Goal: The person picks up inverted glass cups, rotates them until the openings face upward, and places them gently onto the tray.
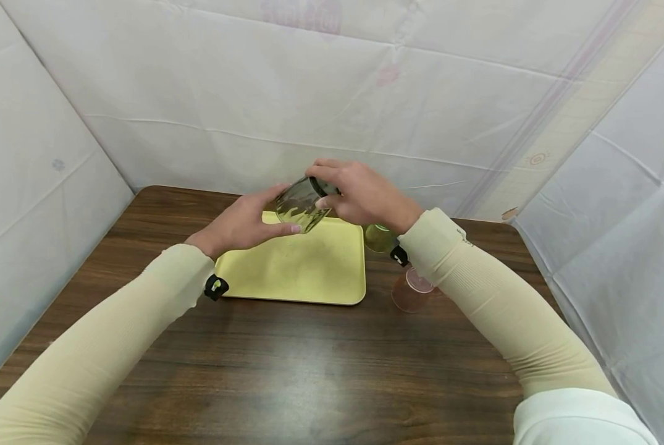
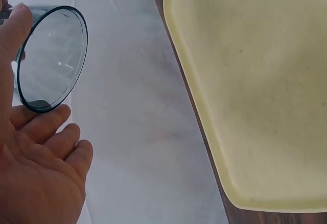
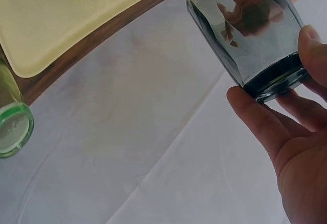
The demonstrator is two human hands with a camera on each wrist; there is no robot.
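A dark-tinted, smoky clear drinking glass was held tilted on its side in the air above the far edge of a pale yellow rectangular plastic tray, clear of the tray's surface. The right hand gripped it at the thick base end — fingers and thumb curled round the bottom, as the right wrist view showed. The left hand lay against the glass at its rim end with fingers straight and close together, the thumb touching the rim and the fingertips beneath it — supporting rather than clasping.

The tray sat on a dark brown wood-grain table. Just right of the tray stood a green transparent glass, and near it, partly hidden behind the right sleeve, a pink translucent cup. White sheeting enclosed the table.
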